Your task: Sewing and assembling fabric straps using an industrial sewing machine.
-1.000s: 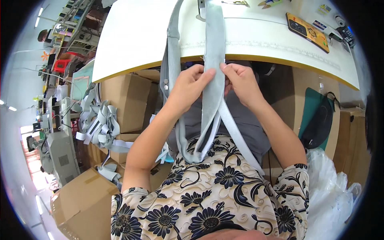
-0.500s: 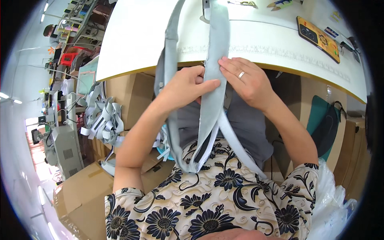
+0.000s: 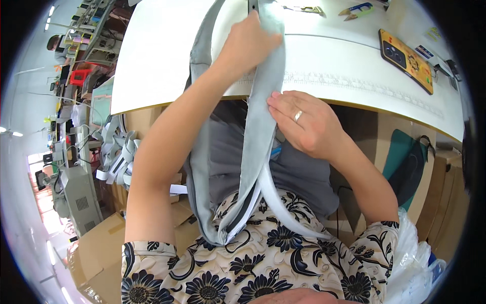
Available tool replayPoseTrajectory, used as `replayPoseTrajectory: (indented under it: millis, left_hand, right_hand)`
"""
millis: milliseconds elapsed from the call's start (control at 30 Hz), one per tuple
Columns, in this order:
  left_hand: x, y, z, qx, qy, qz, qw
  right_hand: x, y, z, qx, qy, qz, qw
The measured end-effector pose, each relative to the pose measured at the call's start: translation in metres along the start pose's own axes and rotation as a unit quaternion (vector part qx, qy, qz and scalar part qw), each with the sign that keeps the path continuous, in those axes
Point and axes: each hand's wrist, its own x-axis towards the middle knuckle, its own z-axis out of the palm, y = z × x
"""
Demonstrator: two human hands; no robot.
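Observation:
A long grey fabric strip [image 3: 259, 96] runs from the white tabletop [image 3: 324, 55] over its front edge and down to my lap, where it loops back up on the left. My left hand [image 3: 249, 43] is over the strip far up on the table, fingers curled and thumb across the cloth, close to a narrow metal part [image 3: 253, 6] at the top edge. Lower down, my right hand [image 3: 306, 124] pinches the strip's right edge just off the table front. A narrow white band [image 3: 281, 210] and a dark-striped edge hang from the strip's lower end.
On the table's right lie a phone in a yellow case [image 3: 407, 61] and blue-and-green thread snips [image 3: 357, 10]. Grey strips [image 3: 119, 157] are heaped at the left beside cardboard boxes [image 3: 104, 243]. A clear plastic bag [image 3: 410, 258] sits at lower right.
My left hand has moved up along the strip, from the table's front edge to near the metal part. My right hand has shifted slightly down and left, still at the strip's edge.

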Motion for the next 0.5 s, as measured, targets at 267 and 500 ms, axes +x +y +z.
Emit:
replayPoseTrajectory:
  millis: [267,500]
  left_hand:
    - [-0.059,0.011,-0.004,0.056,0.019,0.039,0.997]
    - [-0.023,0.010,-0.010,0.090,0.045,0.104,0.989]
  right_hand:
    - [0.012,-0.007,-0.029,-0.008,-0.086,-0.009,0.996]
    - [0.031,0.018,-0.038,-0.072,-0.121,0.026,0.990]
